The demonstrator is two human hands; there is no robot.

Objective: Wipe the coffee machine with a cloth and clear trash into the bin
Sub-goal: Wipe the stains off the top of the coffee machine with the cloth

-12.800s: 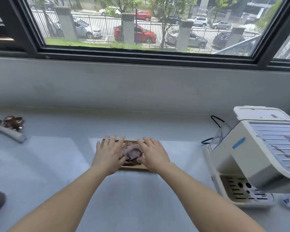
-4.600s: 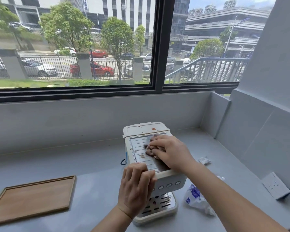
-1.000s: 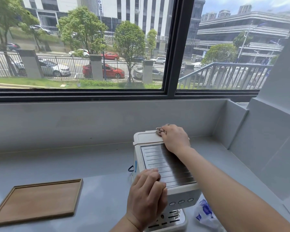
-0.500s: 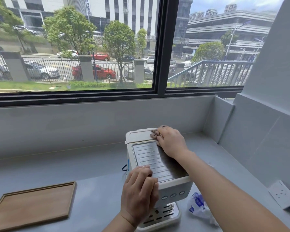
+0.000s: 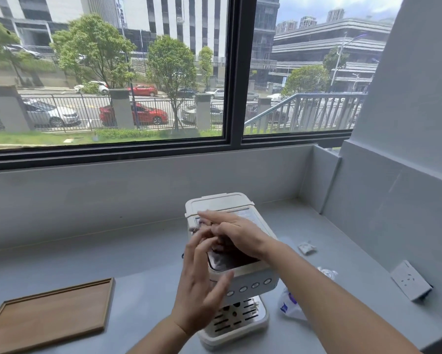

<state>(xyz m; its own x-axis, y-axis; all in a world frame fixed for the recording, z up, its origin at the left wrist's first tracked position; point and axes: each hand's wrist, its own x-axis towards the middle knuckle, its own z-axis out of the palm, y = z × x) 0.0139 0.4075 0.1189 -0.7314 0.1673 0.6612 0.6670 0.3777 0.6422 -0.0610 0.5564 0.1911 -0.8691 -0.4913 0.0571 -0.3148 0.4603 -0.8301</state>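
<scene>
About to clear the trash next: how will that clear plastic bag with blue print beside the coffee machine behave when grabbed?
The plastic bag looks crumpled and thin, so it is probably floppy and very light, likely to collapse in the fingers rather than hold shape. Its glossy film may be slippery; pinching a fold seems safer than pushing. It lies right beside the coffee machine, so a sideways push may jam it.

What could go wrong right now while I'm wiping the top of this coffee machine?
Neither the left hand nor the right hand braces the coffee machine, so a hard wipe might shift it. The forearm hangs over the plastic wrapper, and a sweep could push it off the counter.
</scene>
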